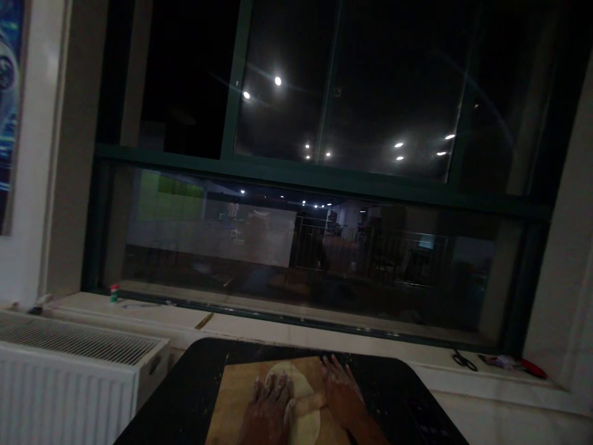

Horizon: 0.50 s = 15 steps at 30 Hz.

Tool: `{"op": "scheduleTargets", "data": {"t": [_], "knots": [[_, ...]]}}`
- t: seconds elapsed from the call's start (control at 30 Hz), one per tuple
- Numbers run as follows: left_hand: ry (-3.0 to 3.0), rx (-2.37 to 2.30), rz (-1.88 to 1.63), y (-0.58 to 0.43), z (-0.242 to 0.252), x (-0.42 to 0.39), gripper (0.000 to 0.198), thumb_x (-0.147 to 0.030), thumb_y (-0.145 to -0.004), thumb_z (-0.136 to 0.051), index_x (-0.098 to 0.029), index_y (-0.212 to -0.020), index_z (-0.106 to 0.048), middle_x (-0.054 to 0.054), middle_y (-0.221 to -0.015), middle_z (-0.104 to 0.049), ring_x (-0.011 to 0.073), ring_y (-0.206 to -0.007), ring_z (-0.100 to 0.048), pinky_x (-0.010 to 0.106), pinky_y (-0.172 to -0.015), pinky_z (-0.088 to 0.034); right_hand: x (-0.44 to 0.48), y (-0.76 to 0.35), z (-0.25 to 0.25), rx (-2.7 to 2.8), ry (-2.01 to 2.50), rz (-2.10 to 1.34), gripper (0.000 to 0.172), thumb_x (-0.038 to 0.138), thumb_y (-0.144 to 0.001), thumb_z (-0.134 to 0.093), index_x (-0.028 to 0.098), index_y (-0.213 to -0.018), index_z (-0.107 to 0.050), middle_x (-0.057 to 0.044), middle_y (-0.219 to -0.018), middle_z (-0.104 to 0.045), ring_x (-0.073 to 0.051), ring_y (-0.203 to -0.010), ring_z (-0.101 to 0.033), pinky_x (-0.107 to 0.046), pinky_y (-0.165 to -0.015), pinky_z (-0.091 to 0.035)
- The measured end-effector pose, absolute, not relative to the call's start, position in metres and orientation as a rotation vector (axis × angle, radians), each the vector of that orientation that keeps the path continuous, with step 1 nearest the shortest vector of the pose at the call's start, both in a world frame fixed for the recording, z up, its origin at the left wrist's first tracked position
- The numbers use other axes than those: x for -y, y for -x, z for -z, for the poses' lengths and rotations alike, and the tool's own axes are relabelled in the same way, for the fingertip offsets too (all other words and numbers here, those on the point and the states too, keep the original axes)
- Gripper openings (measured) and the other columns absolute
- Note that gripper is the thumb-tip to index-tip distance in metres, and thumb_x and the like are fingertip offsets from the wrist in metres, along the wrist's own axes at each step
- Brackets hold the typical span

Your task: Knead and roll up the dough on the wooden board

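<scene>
A flat, pale round of dough (296, 378) lies on a wooden board (234, 395) at the bottom centre of the view. A wooden rolling pin (309, 405) lies across the dough. My left hand (267, 405) presses flat on the pin's left end, fingers spread and floury. My right hand (340, 392) rests palm down on the pin's right end, fingers stretched over the board's far edge. Both hands are partly cut off by the frame's lower edge.
The board sits on a dark table (407, 402) dusted with flour. A white radiator (69, 377) stands at the left. A windowsill (259, 324) runs behind, bearing a small jar (113, 293) on the left and scissors (464, 360) on the right. A large dark window (324, 185) fills the background.
</scene>
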<state>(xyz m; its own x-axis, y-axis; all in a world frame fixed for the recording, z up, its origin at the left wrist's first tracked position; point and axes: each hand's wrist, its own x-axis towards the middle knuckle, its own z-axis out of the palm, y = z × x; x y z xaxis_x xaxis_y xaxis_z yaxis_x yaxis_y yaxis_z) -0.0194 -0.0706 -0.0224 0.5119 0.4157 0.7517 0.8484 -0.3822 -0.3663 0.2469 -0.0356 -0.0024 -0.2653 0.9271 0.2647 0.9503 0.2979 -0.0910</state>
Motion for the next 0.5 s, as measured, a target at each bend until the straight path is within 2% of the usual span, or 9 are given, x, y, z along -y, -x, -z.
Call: {"op": "scheduleTargets", "data": {"t": [0.07, 0.17, 0.27, 0.37, 0.43, 0.5], "knots": [[1.963, 1.063, 0.729, 0.016, 0.021, 0.063, 0.035, -0.031, -0.098, -0.056, -0.027, -0.129, -0.072, 0.0, -0.132, -0.074, 0.0279, -0.116, -0.073, 0.044, -0.092, -0.058, 0.021, -0.237, -0.014, 2.315, 1.706, 0.078, 0.052, 0.019, -0.098, -0.041, 0.029, -0.145, -0.061, -0.005, -0.157, -0.048, -0.033, -0.15, -0.038, -0.068, -0.121, -0.034], [1.884, 1.004, 0.765, 0.013, 0.03, 0.054, 0.035, -0.032, -0.097, -0.056, -0.026, -0.127, -0.074, 0.0, -0.127, -0.078, 0.0272, -0.111, -0.074, 0.043, -0.093, -0.055, 0.018, -0.238, -0.014, 2.35, 1.65, 0.054, 0.05, 0.019, -0.099, -0.043, 0.034, -0.143, -0.062, 0.0, -0.156, -0.05, -0.03, -0.151, -0.037, -0.063, -0.123, -0.034], [1.79, 0.922, 0.839, 0.01, 0.045, 0.053, 0.038, -0.034, -0.095, -0.058, -0.028, -0.129, -0.073, 0.001, -0.131, -0.076, 0.029, -0.114, -0.072, 0.046, -0.106, -0.045, 0.039, -0.255, 0.008, 2.351, 1.563, 0.099, 0.052, 0.019, -0.099, -0.044, 0.034, -0.148, -0.057, 0.0, -0.158, -0.047, -0.029, -0.152, -0.035, -0.056, -0.124, -0.037], [1.805, 0.9, 0.91, 0.008, 0.058, 0.065, 0.041, -0.034, -0.094, -0.055, -0.029, -0.132, -0.071, 0.001, -0.137, -0.073, 0.0326, -0.12, -0.068, 0.055, -0.118, -0.032, 0.068, -0.273, 0.043, 2.256, 1.482, 0.321, 0.047, 0.027, -0.105, -0.04, 0.03, -0.15, -0.055, -0.002, -0.156, -0.049, -0.029, -0.146, -0.044, -0.051, -0.117, -0.048], [1.866, 0.869, 0.873, 0.012, 0.062, 0.078, 0.044, -0.031, -0.094, -0.053, -0.031, -0.136, -0.068, -0.002, -0.139, -0.071, 0.0295, -0.12, -0.067, 0.052, -0.117, -0.033, 0.085, -0.282, 0.071, 2.153, 1.454, 0.519, 0.045, 0.033, -0.108, -0.038, 0.03, -0.148, -0.057, -0.001, -0.152, -0.054, -0.03, -0.142, -0.05, -0.05, -0.111, -0.053], [1.9, 0.823, 0.795, 0.018, 0.064, 0.091, 0.051, -0.023, -0.093, -0.052, -0.034, -0.141, -0.064, -0.007, -0.141, -0.069, 0.024, -0.118, -0.068, 0.044, -0.109, -0.039, 0.098, -0.286, 0.095, 2.071, 1.435, 0.671, 0.043, 0.039, -0.108, -0.038, 0.033, -0.146, -0.06, 0.0, -0.147, -0.058, -0.032, -0.137, -0.056, -0.052, -0.105, -0.058]]}}
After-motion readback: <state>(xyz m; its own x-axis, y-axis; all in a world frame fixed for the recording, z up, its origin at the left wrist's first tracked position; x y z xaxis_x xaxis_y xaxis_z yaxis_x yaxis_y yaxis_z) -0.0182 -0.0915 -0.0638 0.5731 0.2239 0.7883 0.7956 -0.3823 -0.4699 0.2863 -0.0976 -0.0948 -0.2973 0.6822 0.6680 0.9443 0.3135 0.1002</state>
